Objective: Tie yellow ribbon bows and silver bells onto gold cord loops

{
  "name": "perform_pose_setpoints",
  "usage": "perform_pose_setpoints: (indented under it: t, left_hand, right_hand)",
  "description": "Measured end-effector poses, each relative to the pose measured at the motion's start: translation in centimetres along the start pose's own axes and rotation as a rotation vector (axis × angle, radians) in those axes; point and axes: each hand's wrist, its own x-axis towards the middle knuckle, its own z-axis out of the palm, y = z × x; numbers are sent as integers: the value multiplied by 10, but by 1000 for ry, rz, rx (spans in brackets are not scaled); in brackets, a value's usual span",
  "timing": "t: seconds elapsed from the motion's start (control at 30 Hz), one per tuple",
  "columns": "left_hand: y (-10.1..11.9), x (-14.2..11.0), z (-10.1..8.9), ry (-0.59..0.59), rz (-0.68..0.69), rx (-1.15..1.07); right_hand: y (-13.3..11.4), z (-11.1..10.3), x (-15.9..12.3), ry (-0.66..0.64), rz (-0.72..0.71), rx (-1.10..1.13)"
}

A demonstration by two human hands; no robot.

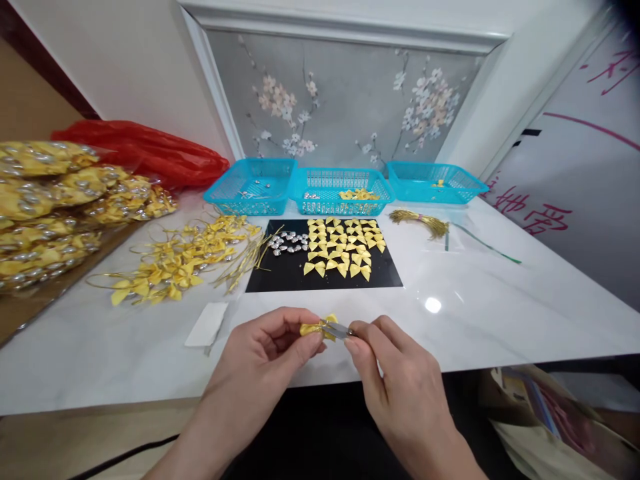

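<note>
Pinching a small yellow bow point(316, 328) between thumb and forefinger, the left hand point(260, 363) holds it just over the near edge of the white desk point(500, 313), while the right hand point(400, 387) has its fingers closed on a little silver piece point(340, 329) that touches the bow's middle. Judging by how things lie, the work looks partly done: a heap of finished bows with gold strings point(183, 260) sprawls on the desk to the left, and clear bags of them point(55, 200) are stacked at the far left by a red bag point(145, 150). Plenty seems left, though. On the black mat point(325, 277) ahead sit rows of plain yellow bows point(345, 243) beside a small cluster of silver pieces point(290, 242) (whether they are beads or bells is too small to tell). Behind the mat stand three blue baskets point(340, 190), the middle one holding more yellow bows, the left one a few silver bits. A bundle of gold strings point(420, 221) lies to the right of the mat, and a white slip point(207, 323) rests near the left hand.
</note>
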Motion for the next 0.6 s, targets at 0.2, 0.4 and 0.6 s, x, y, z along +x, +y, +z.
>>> perform_pose_setpoints:
  t: [0.2,0.4,0.6]
  left_hand:
    - [2,-1,3,6,-35,-45]
    - [-1,-3,5,24,-106,-113]
    - [-1,-4,5,67,-101,-105]
  right_hand:
    - [-1,0,0,0,19,35]
    - [0,4,-2,-15,96,151]
    - [6,-2,0,29,199,246]
